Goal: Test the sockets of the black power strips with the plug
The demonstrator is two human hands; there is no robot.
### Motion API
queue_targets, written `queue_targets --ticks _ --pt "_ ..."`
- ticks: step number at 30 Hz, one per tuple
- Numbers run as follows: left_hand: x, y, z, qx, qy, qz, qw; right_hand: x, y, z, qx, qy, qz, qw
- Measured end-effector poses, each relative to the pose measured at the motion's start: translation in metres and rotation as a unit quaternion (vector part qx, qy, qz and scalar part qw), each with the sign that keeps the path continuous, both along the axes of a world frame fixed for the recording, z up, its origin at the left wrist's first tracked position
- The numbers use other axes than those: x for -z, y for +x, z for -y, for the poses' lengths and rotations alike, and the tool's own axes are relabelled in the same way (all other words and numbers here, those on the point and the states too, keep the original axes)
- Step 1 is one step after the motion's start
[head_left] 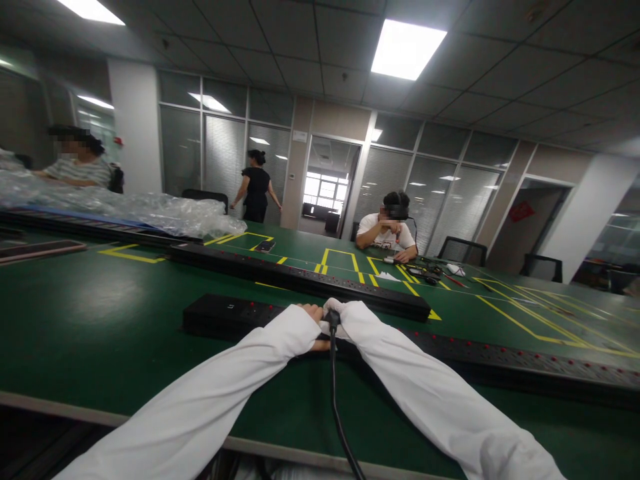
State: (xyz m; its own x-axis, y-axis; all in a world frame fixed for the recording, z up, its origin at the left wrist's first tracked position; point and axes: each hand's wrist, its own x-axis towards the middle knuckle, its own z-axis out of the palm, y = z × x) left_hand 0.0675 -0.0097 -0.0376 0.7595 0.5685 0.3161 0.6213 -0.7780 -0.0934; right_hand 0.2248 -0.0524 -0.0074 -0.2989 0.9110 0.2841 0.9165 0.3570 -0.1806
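A long black power strip [215, 315] with red-dotted sockets lies across the green table in front of me. My left hand [314, 311], bare below a white sleeve, wraps around the strip, fingers on top and part of the hand low on its front side. Right beside it, my right hand [332, 305] wears a whitish glove and is closed on a black plug [333, 319] over the strip's sockets. From the plug a thick black cable [335, 400] runs down past the table's near edge. Whether the plug's pins are in a socket is hidden.
Behind lies a second black power strip [300, 275]. Clear plastic wrap [150, 210] covers things at the left, with a phone [265, 246] farther back. Across the green table [125, 353], marked with yellow tape, a seated person [387, 230] sits near tools and cables; others are beyond.
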Motion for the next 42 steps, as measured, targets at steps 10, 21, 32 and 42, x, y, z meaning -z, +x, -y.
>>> queue_targets --ticks 10,21,32,42 --pt "-0.0021 -0.0029 0.0053 0.017 0.021 0.011 1.0 -0.0005 0.0027 -0.0012 0.006 -0.031 -0.028 0.999" --pt "-0.0031 -0.0021 0.0055 0.01 0.023 0.015 1.0 -0.0015 0.0021 0.0005 -0.012 -0.02 -0.03 0.999" --pt "0.0002 -0.0022 0.0023 0.006 0.014 0.013 1.0 -0.0047 -0.0004 0.0026 0.005 -0.02 -0.007 1.0" --pt "-0.004 -0.004 0.0081 0.014 0.026 0.016 0.999 0.0005 -0.0051 0.0014 0.029 0.023 0.008 0.999"
